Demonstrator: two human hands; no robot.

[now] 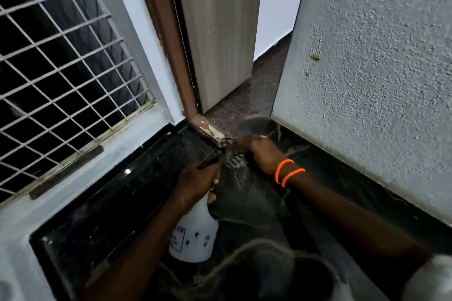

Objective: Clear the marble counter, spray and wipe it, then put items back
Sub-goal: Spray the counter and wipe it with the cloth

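Right hand [263, 154] blurred, grip unreadable. Left hand [198, 182] fingers wrapped round spray bottle [194, 234] neck; nozzle hidden beyond fingers. Dark marble surface [110, 203] below; grilled window [61, 68] left, textured wall [379, 80] right.

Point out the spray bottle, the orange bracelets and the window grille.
spray bottle [194, 234], head view, on the white body below the gripped neck.
orange bracelets [288, 173], head view, on the beads round the right wrist.
window grille [61, 61], head view, on a bar crossing, left.
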